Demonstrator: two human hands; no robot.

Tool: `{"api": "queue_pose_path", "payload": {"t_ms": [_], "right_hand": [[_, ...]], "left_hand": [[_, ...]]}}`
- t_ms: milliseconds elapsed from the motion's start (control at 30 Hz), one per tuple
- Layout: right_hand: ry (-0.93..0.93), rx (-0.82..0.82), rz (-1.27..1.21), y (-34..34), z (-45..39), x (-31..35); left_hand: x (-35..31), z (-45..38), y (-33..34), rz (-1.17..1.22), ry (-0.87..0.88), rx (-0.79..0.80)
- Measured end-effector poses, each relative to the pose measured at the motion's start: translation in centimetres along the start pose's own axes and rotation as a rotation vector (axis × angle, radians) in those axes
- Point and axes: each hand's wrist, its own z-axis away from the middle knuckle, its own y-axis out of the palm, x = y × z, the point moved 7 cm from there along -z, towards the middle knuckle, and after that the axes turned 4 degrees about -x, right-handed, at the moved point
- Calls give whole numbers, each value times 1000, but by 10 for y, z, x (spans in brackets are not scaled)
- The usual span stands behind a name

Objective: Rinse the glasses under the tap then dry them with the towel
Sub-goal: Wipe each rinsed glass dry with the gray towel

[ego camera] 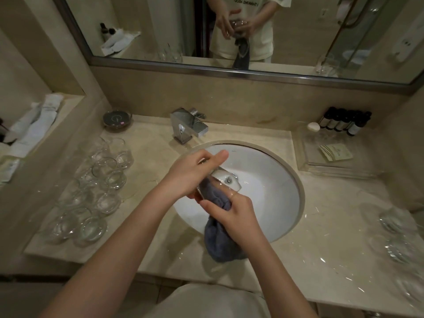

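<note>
Head view: your left hand (192, 173) grips 1 clear glass (220, 180) over the sink (275, 180), fingers wrapped round it. Your right hand (236, 216) is closed on the grey towel (220, 239), pushing it into the glass. More glasses (96, 187) stand left of the basin, the tap (188, 125) behind.

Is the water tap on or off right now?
Off. No water runs from the tap into the sink.
</note>
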Motion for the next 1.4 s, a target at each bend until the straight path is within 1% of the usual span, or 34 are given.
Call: {"api": "queue_pose_path", "payload": {"t_ms": [67, 100, 167, 233, 267, 300, 333, 367, 400, 433, 467, 500, 533, 567, 600, 633, 700, 733, 767, 800, 833, 867, 900, 933, 967, 1000, 1033, 1100, 1167, 1233, 1267, 1300, 1333, 1400], "right_hand": [[0, -29, 7, 1, 0, 3], [26, -25, -78, 0, -1, 3], [118, 48, -391, 1, -4, 3], [218, 163, -770, 4, -4, 4], [248, 191, -873, 4, -4, 4], [255, 204, -901, 5, -4, 6], [243, 192, -868, 5, -4, 6], [214, 153, -793, 3, -4, 7], [158, 99, -680, 0, -4, 8], [93, 47, -538, -3, -5, 9], [33, 16, -399, -4, -5, 10], [5, 1, -302, -3, -4, 11], [11, 5, -266, -2, -5, 9], [44, 22, -300, -1, -5, 6], [106, 50, -398, -1, -6, 3], [199, 109, -591, 2, -5, 1], [425, 228, -1014, 12, 1, -10], [491, 248, -1122, 14, 3, -12], [513, 248, -1158, 15, 4, -13], [497, 232, -1145, 15, 4, -14], [452, 197, -1091, 14, 3, -13], [386, 149, -981, 11, 1, -11], [305, 101, -803, 6, 0, -7], [230, 71, -616, 3, -2, -5], [178, 74, -492, 3, -2, -5], [168, 94, -446, 5, -2, -5], [193, 129, -480, 8, -2, -5], [311, 217, -716, 13, 0, -10], [449, 271, -1003, 16, 3, -16], [492, 269, -1134, 17, 3, -18], [483, 270, -1138, 18, 4, -16], [463, 268, -1114, 18, 3, -12], [445, 259, -1072, 18, 3, -10], [409, 228, -920, 14, 1, -8]], "left_hand": [[-10, -2, -2, -105, 147, -109], [-11, -4, -1, -101, 191, -138], [-8, -5, -1, -63, 273, -167], [-10, -3, -2, 32, 418, -190], [-11, 0, -3, 74, 481, -195], [-10, 1, -4, 85, 512, -198], [-8, 0, -4, 82, 505, -204], [-4, -2, -3, 94, 454, -202], [0, -5, -2, 134, 356, -188], [4, -8, 1, 234, 221, -148], [9, -10, 6, 336, 74, -105], [13, -11, 10, 383, -41, -81], [15, -13, 12, 377, -69, -90], [14, -14, 11, 349, -43, -123], [12, -13, 8, 345, 32, -158], [10, -12, 6, 378, 116, -171], [6, -9, 5, 459, 286, -111], [3, -8, 6, 469, 348, -60], [3, -9, 8, 462, 368, -12], [5, -11, 10, 453, 333, 32], [12, -14, 13, 451, 235, 65], [19, -15, 15, 455, 96, 94], [26, -14, 18, 457, -48, 123], [31, -13, 20, 463, -157, 156], [34, -12, 22, 448, -214, 171], [35, -11, 23, 421, -233, 160], [37, -12, 23, 379, -218, 127], [36, -14, 21, 379, -151, 74], [36, -14, 26, 548, -74, 130], [32, -11, 29, 759, -25, 237], [30, -10, 29, 813, -31, 275], [32, -11, 28, 810, -59, 282], [34, -10, 25, 756, -108, 276], [40, -7, 19, 549, -251, 268]]}}
